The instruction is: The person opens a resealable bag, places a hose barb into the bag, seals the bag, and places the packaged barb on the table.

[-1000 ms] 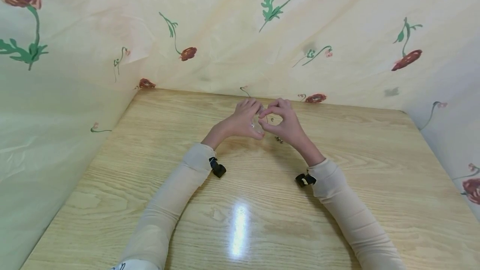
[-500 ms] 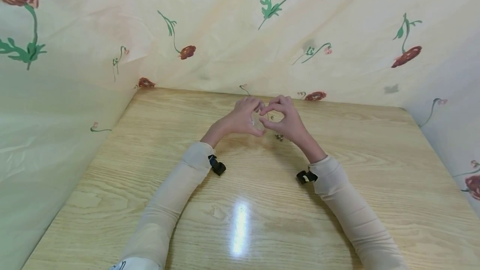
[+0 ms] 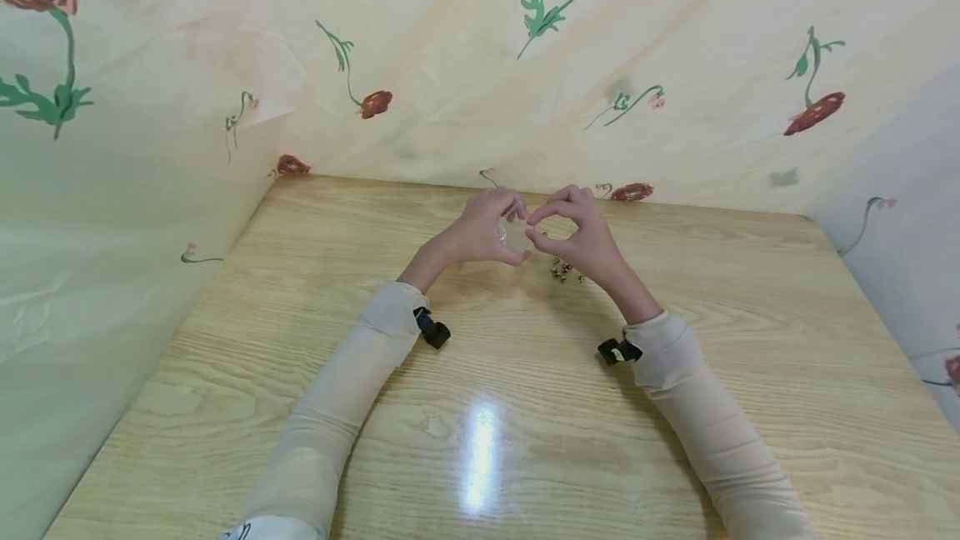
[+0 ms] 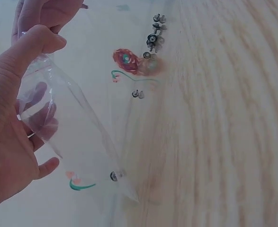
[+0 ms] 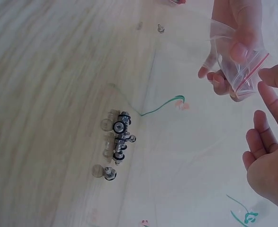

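Note:
Held up in my left hand (image 3: 478, 230) is a clear plastic zip bag (image 4: 84, 125), gripped near its mouth with the thumb over it. The red seal strip shows in the right wrist view. My right hand (image 3: 588, 238) has its thumb and index finger curved in a ring at the bag's mouth, the bag's edge between their tips. Below the hands, several small metal fittings (image 5: 121, 135) with dark rings lie in a row on the table. A dark-ringed piece (image 4: 113, 176) appears at the bag's lower corner; I cannot tell whether it is inside.
The wooden table (image 3: 480, 373) runs back to a flowered cloth (image 3: 450, 65) that also covers the sides. A lone metal piece (image 5: 160, 29) lies apart from the row. Black camera mounts sit at both wrists.
My right hand has shifted slightly right and the left hand slightly left and back, drawing a little apart. More of the metal fittings show below the right hand.

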Action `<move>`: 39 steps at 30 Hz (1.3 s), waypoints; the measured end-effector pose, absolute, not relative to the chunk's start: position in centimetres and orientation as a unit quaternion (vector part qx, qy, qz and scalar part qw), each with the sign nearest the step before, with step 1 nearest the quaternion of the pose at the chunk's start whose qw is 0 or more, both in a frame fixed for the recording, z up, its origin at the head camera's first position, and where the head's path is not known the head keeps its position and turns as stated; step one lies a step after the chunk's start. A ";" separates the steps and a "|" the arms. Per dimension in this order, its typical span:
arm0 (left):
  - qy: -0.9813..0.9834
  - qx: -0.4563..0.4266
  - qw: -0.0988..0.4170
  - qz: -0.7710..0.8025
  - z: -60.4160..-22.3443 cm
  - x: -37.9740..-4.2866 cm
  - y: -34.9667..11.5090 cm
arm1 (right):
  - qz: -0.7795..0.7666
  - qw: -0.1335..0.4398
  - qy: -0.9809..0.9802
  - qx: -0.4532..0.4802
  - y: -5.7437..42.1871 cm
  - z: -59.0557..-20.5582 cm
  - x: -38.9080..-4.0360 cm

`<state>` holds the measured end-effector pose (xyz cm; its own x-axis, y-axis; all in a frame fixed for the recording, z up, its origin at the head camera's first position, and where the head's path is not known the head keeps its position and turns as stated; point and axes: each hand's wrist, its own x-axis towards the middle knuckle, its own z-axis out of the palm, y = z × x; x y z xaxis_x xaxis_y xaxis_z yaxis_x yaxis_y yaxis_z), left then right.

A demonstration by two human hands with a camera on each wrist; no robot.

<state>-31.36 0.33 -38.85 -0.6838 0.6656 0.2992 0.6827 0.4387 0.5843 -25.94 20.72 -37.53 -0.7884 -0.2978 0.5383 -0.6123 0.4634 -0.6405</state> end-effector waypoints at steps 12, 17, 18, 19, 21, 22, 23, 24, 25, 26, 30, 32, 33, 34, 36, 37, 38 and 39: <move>-0.870 -0.388 -0.010 -0.303 -39.1 -31.4 0.0 | 0.432 0.141 -0.852 0.260 21.2 -37.8 -26.1; -0.873 -0.385 -0.009 -0.299 -39.1 -31.4 -0.1 | 0.419 0.121 -0.865 0.246 21.8 -38.1 -26.0; -0.873 -0.384 -0.009 -0.299 -39.2 -31.4 -0.1 | 0.415 0.118 -0.868 0.245 21.9 -38.3 -26.0; -0.873 -0.384 -0.008 -0.300 -39.2 -31.4 -0.1 | 0.411 0.114 -0.871 0.244 22.1 -38.4 -26.0; -0.874 -0.383 -0.008 -0.300 -39.2 -31.4 -0.2 | 0.406 0.106 -0.875 0.242 22.5 -38.6 -26.0; -0.874 -0.382 -0.008 -0.301 -39.2 -31.4 -0.2 | 0.403 0.101 -0.877 0.242 22.7 -38.8 -26.0; -0.873 -0.382 -0.010 -0.302 -39.2 -31.4 -0.2 | 0.401 0.097 -0.878 0.242 23.0 -38.9 -25.9; -0.873 -0.382 -0.011 -0.303 -39.2 -31.4 -0.2 | 0.398 0.094 -0.880 0.242 23.2 -39.0 -25.9; -0.873 -0.382 -0.013 -0.304 -39.2 -31.4 -0.2 | 0.395 0.091 -0.882 0.242 23.4 -39.0 -25.9; -0.872 -0.382 -0.016 -0.305 -39.1 -31.3 -0.2 | 0.391 0.090 -0.883 0.244 23.6 -39.1 -25.9; -0.872 -0.380 -0.022 -0.307 -39.1 -31.3 -0.2 | 0.378 0.087 -0.887 0.252 24.3 -39.2 -25.8; -0.873 -0.379 -0.024 -0.306 -39.1 -31.2 -0.2 | 0.374 0.081 -0.888 0.255 24.7 -39.2 -25.7; -0.873 -0.379 -0.024 -0.306 -39.1 -31.2 -0.2 | 0.371 0.078 -0.889 0.256 24.9 -39.2 -25.7; -0.873 -0.379 -0.025 -0.305 -39.1 -31.2 -0.2 | 0.366 0.075 -0.891 0.256 25.1 -39.3 -25.6; -0.874 -0.379 -0.025 -0.304 -39.1 -31.2 -0.2 | 0.358 0.067 -0.896 0.255 25.5 -39.3 -25.5; -0.873 -0.379 -0.026 -0.304 -39.1 -31.2 -0.2 | 0.353 0.064 -0.899 0.253 25.7 -39.3 -25.5; -0.874 -0.379 -0.026 -0.304 -39.1 -31.2 -0.2 | 0.347 0.061 -0.901 0.253 25.9 -39.4 -25.4; -0.873 -0.379 -0.026 -0.304 -39.1 -31.2 -0.2 | 0.342 0.058 -0.903 0.253 26.0 -39.4 -25.4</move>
<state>-31.18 -0.19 -39.07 -0.7113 0.6779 0.1860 0.6466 0.5272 0.5513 -25.40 26.05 -39.38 -0.8656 -0.4168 0.2777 -0.4961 0.6377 -0.5893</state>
